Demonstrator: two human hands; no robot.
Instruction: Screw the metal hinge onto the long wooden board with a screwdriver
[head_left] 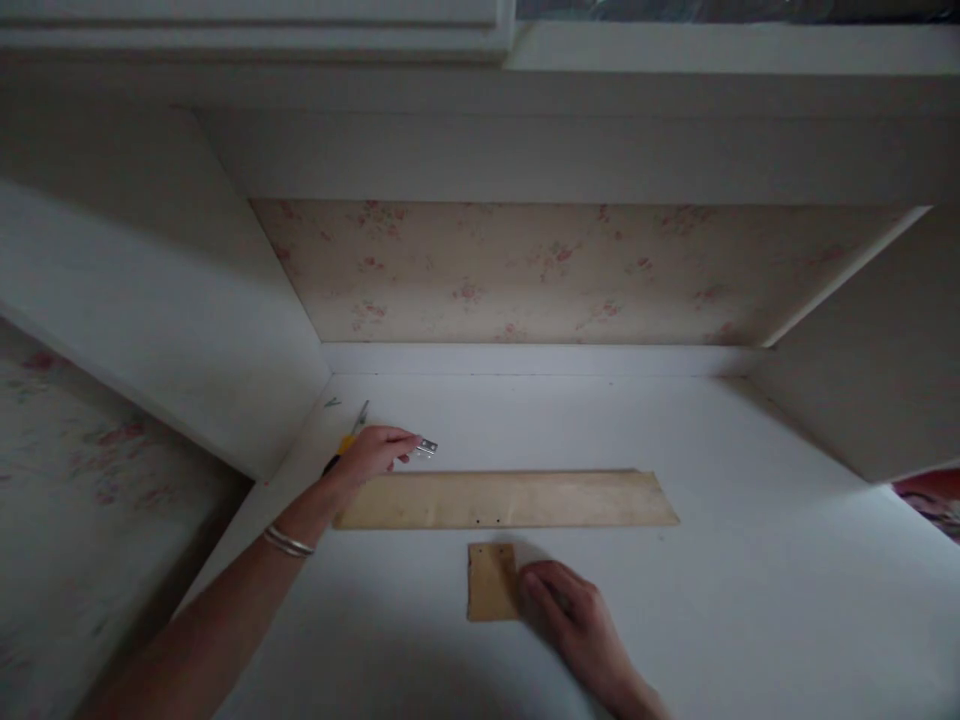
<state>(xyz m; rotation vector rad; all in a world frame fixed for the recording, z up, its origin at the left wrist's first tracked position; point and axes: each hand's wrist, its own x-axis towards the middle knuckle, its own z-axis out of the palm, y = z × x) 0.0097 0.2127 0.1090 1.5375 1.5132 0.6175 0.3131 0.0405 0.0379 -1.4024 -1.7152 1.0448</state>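
Observation:
My left hand [381,450] reaches over the far left of the white surface, its fingers pinched on a small silver metal bracket [427,446] with holes. Partly hidden behind that hand lies a screwdriver [347,441] with a yellow and black handle. A long, thin wooden board [510,498] lies across the middle, two dark holes near its front edge. In front of it sits a small wooden block [491,582], also with two holes. Beside the block's right edge is my right hand [564,615], fingers curled together; what they hold, if anything, is hidden.
Several small dark screws [332,402] lie near the back left corner. White side panels [165,270] rise left and right, with a shelf [562,160] overhead. Floral wallpaper [510,270] covers the back wall above a white strip.

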